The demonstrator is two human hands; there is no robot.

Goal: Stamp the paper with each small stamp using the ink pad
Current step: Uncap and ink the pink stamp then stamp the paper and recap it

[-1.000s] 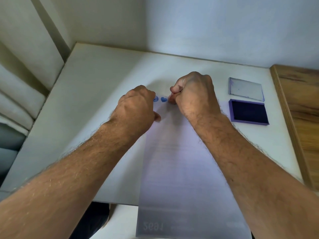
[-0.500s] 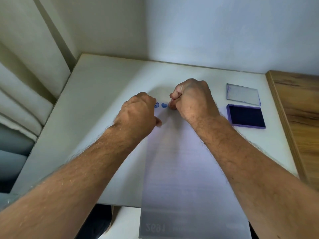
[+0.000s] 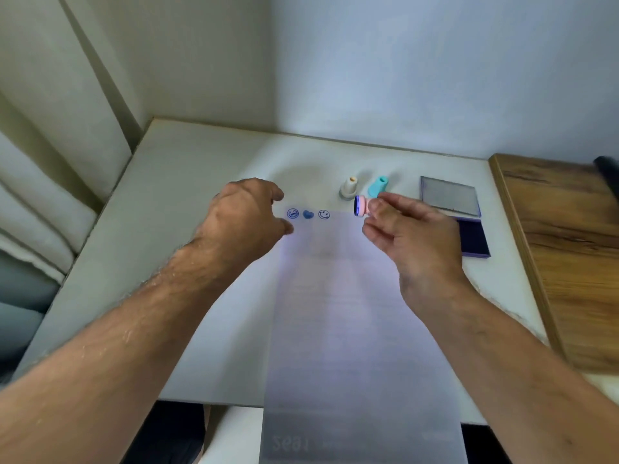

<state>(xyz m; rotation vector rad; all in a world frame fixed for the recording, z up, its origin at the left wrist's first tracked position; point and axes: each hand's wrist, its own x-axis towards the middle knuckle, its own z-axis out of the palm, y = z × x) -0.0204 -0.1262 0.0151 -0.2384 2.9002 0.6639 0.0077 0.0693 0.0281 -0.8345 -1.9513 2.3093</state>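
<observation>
A long white paper [image 3: 351, 313] lies on the white table [image 3: 187, 202], hanging over the near edge. Three blue prints run along its far end: a laughing face [image 3: 292, 213], a heart [image 3: 308, 214] and a smiley [image 3: 324, 214]. My right hand [image 3: 412, 242] holds a small pink stamp [image 3: 361, 205] on its side just above the paper's far right corner, inked face pointing left. My left hand [image 3: 248, 216] hovers at the paper's far left corner, fingers curled, holding nothing. A beige stamp [image 3: 349, 187] and a teal stamp [image 3: 378, 186] stand behind the paper.
The open ink pad [image 3: 474, 241] with dark blue ink lies right of my right hand, its clear lid [image 3: 450, 199] behind it. A wooden board [image 3: 569, 249] borders the table on the right. Walls close off the back and left.
My right hand lifted off the paper and turned palm-up with the pink stamp, revealing a third print, the smiley. The left hand rose from the paper. The beige and teal stamps came into sight.
</observation>
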